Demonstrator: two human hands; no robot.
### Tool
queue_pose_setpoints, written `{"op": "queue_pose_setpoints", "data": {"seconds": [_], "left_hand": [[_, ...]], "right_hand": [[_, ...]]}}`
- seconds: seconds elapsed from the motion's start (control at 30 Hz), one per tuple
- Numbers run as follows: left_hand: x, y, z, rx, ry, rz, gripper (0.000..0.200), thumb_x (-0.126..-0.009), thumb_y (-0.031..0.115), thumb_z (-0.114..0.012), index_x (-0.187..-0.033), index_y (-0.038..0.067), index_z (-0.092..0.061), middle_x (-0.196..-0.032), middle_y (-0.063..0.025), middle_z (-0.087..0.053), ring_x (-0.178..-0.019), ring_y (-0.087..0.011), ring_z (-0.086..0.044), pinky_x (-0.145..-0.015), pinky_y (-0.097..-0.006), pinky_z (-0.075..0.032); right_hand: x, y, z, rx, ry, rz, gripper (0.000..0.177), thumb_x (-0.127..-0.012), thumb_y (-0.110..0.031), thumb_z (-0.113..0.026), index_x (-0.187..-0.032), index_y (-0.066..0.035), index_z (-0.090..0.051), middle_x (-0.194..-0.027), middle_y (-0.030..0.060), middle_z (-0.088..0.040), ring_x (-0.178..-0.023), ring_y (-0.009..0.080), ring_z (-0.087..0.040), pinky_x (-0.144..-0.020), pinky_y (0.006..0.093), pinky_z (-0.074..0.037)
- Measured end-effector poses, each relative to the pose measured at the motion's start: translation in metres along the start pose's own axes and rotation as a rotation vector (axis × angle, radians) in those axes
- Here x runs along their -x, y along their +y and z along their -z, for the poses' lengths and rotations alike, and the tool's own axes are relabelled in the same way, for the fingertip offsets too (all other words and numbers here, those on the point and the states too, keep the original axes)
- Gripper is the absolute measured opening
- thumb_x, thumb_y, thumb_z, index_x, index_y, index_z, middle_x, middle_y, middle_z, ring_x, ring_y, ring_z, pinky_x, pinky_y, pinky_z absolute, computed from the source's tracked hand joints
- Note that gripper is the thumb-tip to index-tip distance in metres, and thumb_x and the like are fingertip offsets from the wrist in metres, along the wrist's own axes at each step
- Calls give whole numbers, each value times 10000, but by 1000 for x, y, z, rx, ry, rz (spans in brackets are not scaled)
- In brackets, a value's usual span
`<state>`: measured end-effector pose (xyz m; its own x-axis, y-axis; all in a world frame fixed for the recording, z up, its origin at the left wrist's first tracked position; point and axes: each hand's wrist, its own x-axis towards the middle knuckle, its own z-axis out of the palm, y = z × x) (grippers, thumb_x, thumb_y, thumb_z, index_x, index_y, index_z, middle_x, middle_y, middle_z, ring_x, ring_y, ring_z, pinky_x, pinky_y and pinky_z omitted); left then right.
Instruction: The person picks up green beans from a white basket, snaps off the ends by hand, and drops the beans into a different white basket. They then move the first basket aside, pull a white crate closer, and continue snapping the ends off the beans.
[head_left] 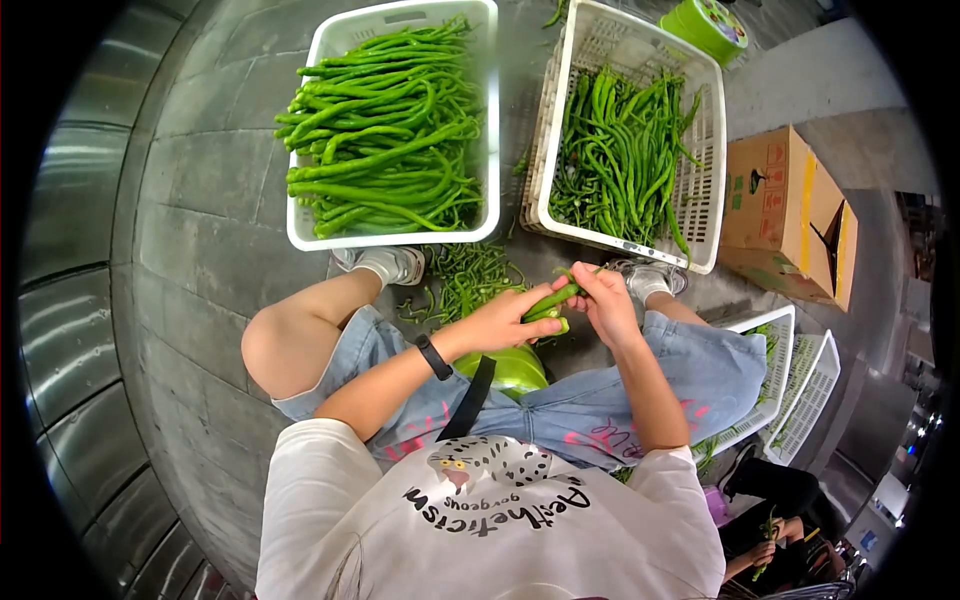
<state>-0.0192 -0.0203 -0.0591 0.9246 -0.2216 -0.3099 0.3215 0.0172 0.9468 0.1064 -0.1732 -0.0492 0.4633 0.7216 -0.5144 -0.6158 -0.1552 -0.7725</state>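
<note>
**Two hands, one bunch**

The left hand [500,320] and right hand [605,300] are both closed on one small bunch [552,300] of green peppers, held over the knees. The number in it cannot be told. Two white crates stand ahead, the left crate [300,235] and the right crate [705,150], both heaped with peppers. One pile [470,275] of scraps lies between the two shoes. One box [775,190] sits to the right. Two spare crates [785,325] stand by the right knee.
</note>
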Motion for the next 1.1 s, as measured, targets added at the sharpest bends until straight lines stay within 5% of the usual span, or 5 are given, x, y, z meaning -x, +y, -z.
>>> {"op": "queue_pose_setpoints", "data": {"seconds": [0.3,0.5,0.57,0.9,1.1], "left_hand": [[9,2,9,183,-17,-77,383,-934,223,-532,-1264,69,-413,-761,-53,-579,-555,-107,-547,-505,-244,-452],[32,21,82,1119,521,-412,431,-937,525,-397,-1066,120,-469,-665,0,-459,-518,-107,-425,-485,-225,-366],[48,27,117,1214,547,-617,507,-873,577,-477,-1077,113,-494,-703,31,-380,-559,-66,-367,-518,-203,-347],[99,52,165,1372,652,-909,284,-872,106,-505,-1110,-42,-462,-732,-36,-393,-541,-101,-408,-509,-238,-373],[97,44,172,1332,762,-848,306,-861,110,-492,-1129,-25,-433,-749,-43,-402,-535,-109,-419,-509,-251,-383]], "right_hand": [[-6,-1,8,-549,-323,82,380,-979,-309,-437,-909,22,-610,-633,24,-469,-579,113,-406,-539,231,-317],[-30,44,20,894,-185,37,527,-837,-234,-662,-1275,-1,-481,-1046,132,-597,-900,219,-605,-816,297,-487],[-41,72,21,1409,-309,113,715,-751,-270,-709,-1336,3,-403,-1250,291,-475,-1116,450,-495,-959,427,-414],[-300,239,62,-381,300,-46,473,-973,-291,-381,-1390,-70,-344,-1431,104,-350,-1303,246,-335,-1053,425,-259],[-363,220,20,-340,326,-90,471,-950,-286,-425,-1363,-64,-373,-1409,120,-354,-1289,259,-343,-1049,412,-269]]}}
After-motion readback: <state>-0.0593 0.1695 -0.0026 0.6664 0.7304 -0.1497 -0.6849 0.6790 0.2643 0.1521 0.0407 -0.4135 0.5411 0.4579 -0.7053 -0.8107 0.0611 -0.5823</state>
